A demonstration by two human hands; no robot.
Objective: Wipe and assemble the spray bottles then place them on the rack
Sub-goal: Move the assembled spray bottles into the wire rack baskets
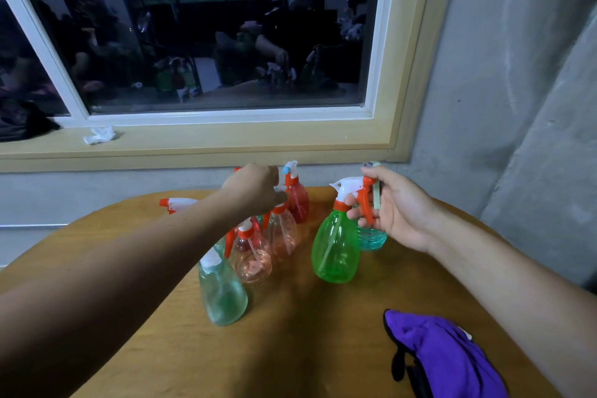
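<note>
R hand point(400, 213): fingers curled round the neck and orange trigger of the green bottle point(336, 245), so a closed grip w/ palm facing left. The btl is upright, white spray head on, nozzle pointing left. Its base is at or just above the table point(323, 349); can't tell which. A pale-green strip runs down past the fingers of the same hand, and a teal bottle point(371, 239) sits just behind and below the palm. Can't tell if the hand grips that one too.

L hand point(255, 187): reaches across the cluster at table centre, back of hand to the camera, fingers bent down at the white head of the pale orange bottle point(282, 233). Fingertips are mostly hidden, so can't tell if they clasp it or only touch.

Other btls: the red bottle point(298, 200) is upright just behind the L hand, w/ a blue-tipped nozzle. A pink bottle point(253, 260) sits in front of the pale orange one, touching it. The clear bottle point(223, 294) stands nearest the camera, under the L forearm. A white-and-orange spray head point(176, 203) shows at far left behind the arm.

A purple cloth point(442, 355) lies bunched on the table at front right, well apart from the btls. A crumpled tissue point(100, 135) lies on the window sill point(226, 139).
</note>
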